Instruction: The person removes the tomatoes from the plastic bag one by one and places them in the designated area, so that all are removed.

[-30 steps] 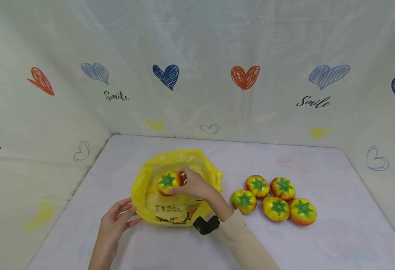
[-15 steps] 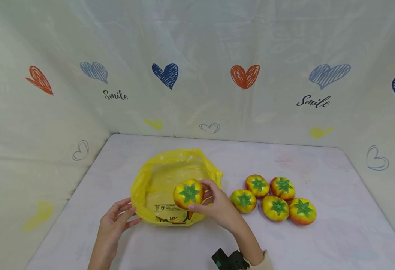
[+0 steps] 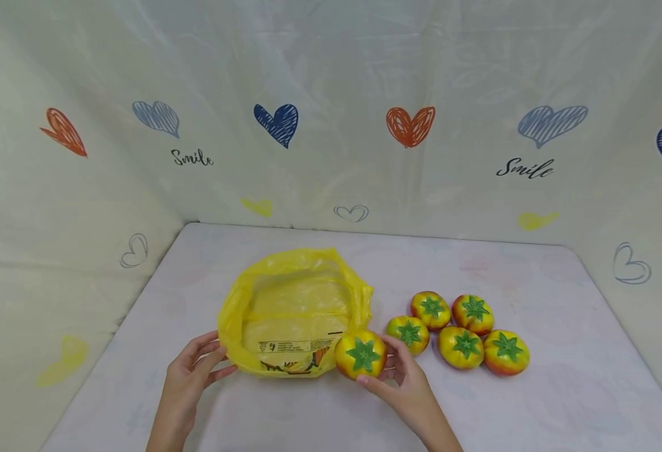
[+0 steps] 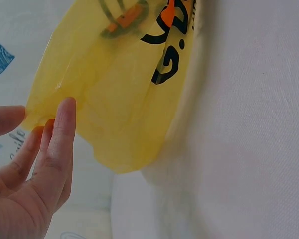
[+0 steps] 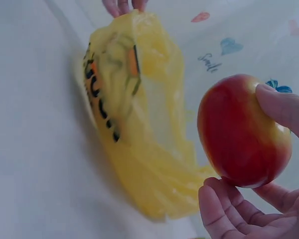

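A yellow plastic bag stands on the table with its mouth spread upward, dark print showing on its front wall. My left hand pinches the bag's left rim between thumb and fingers; the left wrist view shows the fingers along the outside of the yellow film. In my right hand is a persimmon, yellow and red with a green star-shaped top. It overlaps the bag's front right corner in the head view. Seen from the right wrist, the persimmon's red underside faces the camera, gripped between thumb and fingers.
Several more persimmons lie clustered on the white table, to the right of the bag. A pale curtain with printed hearts and "Smile" lettering hangs behind the table and along its sides.
The right hand has lifted the persimmon out from over the bag's opening and carried it right and toward the person. The left hand keeps its place at the rim.
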A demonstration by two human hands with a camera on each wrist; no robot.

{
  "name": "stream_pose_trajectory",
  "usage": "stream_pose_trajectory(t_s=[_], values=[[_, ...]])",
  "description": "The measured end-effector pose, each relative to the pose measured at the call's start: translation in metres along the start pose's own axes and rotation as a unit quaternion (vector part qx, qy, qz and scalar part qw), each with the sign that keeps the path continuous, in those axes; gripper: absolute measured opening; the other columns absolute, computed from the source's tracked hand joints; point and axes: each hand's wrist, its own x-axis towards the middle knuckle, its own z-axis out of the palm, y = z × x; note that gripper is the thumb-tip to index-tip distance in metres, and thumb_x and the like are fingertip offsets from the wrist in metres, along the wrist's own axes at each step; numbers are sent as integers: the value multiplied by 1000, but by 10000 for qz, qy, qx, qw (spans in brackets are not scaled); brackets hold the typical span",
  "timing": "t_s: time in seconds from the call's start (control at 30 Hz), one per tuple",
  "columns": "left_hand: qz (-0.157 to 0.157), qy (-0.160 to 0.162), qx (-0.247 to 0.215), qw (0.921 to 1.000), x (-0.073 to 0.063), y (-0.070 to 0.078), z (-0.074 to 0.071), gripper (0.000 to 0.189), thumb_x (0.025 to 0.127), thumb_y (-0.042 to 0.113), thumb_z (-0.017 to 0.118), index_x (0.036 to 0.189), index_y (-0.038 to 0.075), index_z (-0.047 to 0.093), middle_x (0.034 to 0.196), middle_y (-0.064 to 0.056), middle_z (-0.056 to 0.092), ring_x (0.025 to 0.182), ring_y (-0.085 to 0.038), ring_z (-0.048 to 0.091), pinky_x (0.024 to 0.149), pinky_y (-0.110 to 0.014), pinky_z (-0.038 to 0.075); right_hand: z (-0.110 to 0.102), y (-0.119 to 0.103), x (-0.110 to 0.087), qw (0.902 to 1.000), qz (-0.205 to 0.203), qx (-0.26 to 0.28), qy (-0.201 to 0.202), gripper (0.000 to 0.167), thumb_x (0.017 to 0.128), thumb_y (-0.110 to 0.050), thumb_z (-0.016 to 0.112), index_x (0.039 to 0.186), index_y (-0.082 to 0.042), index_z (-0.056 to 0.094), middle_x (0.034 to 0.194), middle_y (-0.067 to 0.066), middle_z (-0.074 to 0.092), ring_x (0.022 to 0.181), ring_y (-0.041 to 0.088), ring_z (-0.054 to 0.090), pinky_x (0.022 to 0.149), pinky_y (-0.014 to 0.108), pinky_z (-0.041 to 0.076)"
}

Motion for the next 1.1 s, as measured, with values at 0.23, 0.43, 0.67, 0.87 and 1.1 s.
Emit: stream_pose_trajectory(t_s=[0.23,0.43,0.67,0.87,1.1], values=[[37,-53,-39,10000,-1,2,-2,64,77,50,70,130,21,49,120,-5,51,96,-16,64,76,-34,58,-10,18,-9,9978,568,-31,336,69,76,-31,77,133,-18,40,115,7,52,92,15,52,74,19,51],[28,-69,-49,10000,-1,2,-2,64,76,50,70,130,21,49,120,-5,51,96,-16,64,76,-35,58,-25,34,-9,9953,753,-351,501,72,77,-33,75,136,-15,36,117,9,48,92,15,52,75,18,50],[15,-85,-52,9999,0,1,-1,64,77,50,70,130,21,49,121,-5,51,96,-16,64,77,-34,58,-43,47,-9,9903,837,-843,727,77,78,-38,73,139,-15,33,123,13,46,97,16,53,76,19,49],[-21,-42,-66,10000,0,0,0,63,76,49,70,129,21,50,120,-5,51,96,-17,63,76,-34,58,-53,58,-12,9846,979,-1228,766,81,79,-42,71,140,-10,30,128,16,44,97,18,52,74,19,48],[52,-107,-97,9999,0,0,-1,64,77,49,70,130,21,49,121,-6,52,96,-17,64,76,-35,58,-63,69,-16,9781,1216,-1483,811,85,77,-44,72,138,-2,29,128,20,43,96,19,52,71,16,48]])
